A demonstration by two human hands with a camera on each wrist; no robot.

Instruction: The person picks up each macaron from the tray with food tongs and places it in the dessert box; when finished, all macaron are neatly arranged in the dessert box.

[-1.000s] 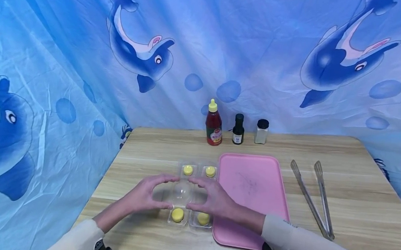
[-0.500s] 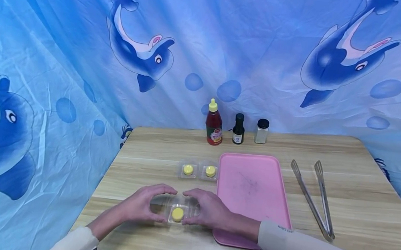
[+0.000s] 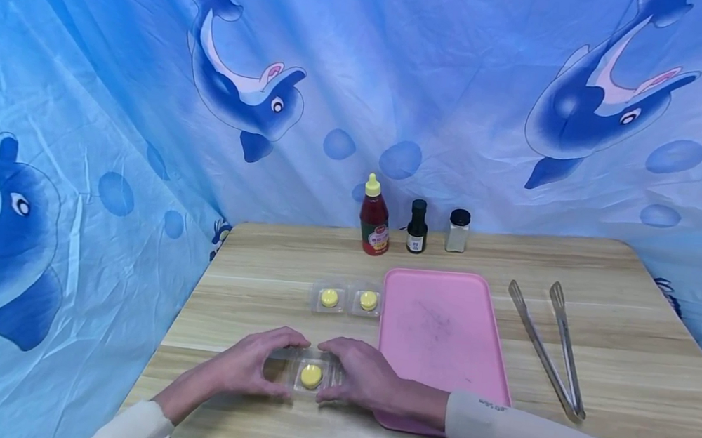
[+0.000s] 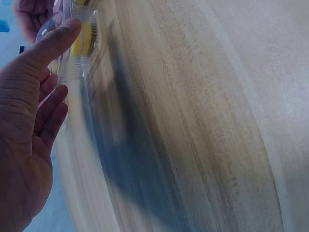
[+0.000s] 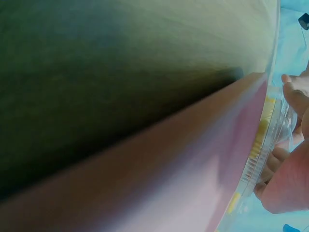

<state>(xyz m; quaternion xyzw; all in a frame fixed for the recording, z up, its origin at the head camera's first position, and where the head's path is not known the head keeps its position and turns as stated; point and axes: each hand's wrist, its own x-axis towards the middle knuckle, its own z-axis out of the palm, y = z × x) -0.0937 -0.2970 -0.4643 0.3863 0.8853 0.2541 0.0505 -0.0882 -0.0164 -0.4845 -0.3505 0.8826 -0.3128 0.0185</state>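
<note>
A clear plastic box (image 3: 300, 387) with a yellow macaron (image 3: 311, 377) inside sits on the near part of the table. My left hand (image 3: 248, 363) spans its left side, thumb at the near edge and curved fingers toward the far edge. From the other side my right hand (image 3: 364, 374) grips it in the same way. In the left wrist view the left thumb (image 4: 65, 36) lies against the clear plastic beside the macaron. The right hand covers a neighbouring box in the head view. Farther back stand two more clear boxes, each with a yellow macaron (image 3: 329, 298) inside.
A pink tray (image 3: 441, 340) lies right of the boxes, under the right forearm. Metal tongs (image 3: 544, 350) lie spread beyond it. Along the back stand a red sauce bottle (image 3: 375, 221), a small dark bottle (image 3: 417, 229) and a black-capped jar (image 3: 458, 233).
Both hands have come toward the body and brought the clear domed lid over the near-left macaron. In the last half second they have barely moved.
</note>
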